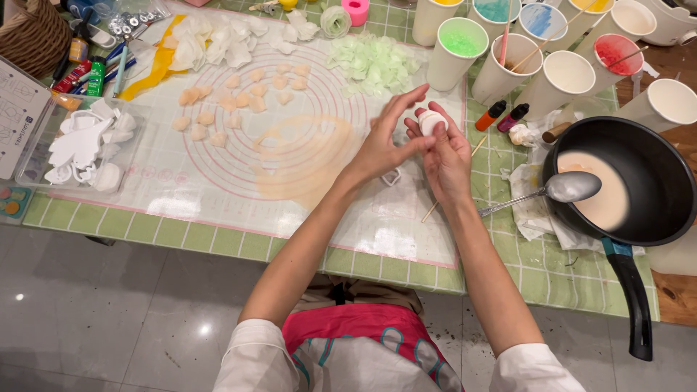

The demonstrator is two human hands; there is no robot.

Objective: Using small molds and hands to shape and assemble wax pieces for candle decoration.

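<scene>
My right hand (448, 156) holds a small whitish rounded wax lump (430, 121) at its fingertips, above the right side of a translucent mat (218, 181) with pink circles. My left hand (385, 141) comes in from the left, its thumb and fingers pressed against the same lump, the other fingers spread. A small white cutter ring (392, 176) lies on the mat just below my hands. Peach petal pieces (232, 98) are scattered on the mat to the left, pale green petals (372, 64) lie at the back, and white petals (218, 40) lie further left.
A black pan (657, 163) of cream liquid with a metal spoon (555, 190) sits at the right, its handle over the table edge. Paper cups (508, 51) of coloured wax stand at the back right. Two small dye bottles (501, 116), a wooden stick (435, 207) and a tray of white shapes (83, 141) lie around.
</scene>
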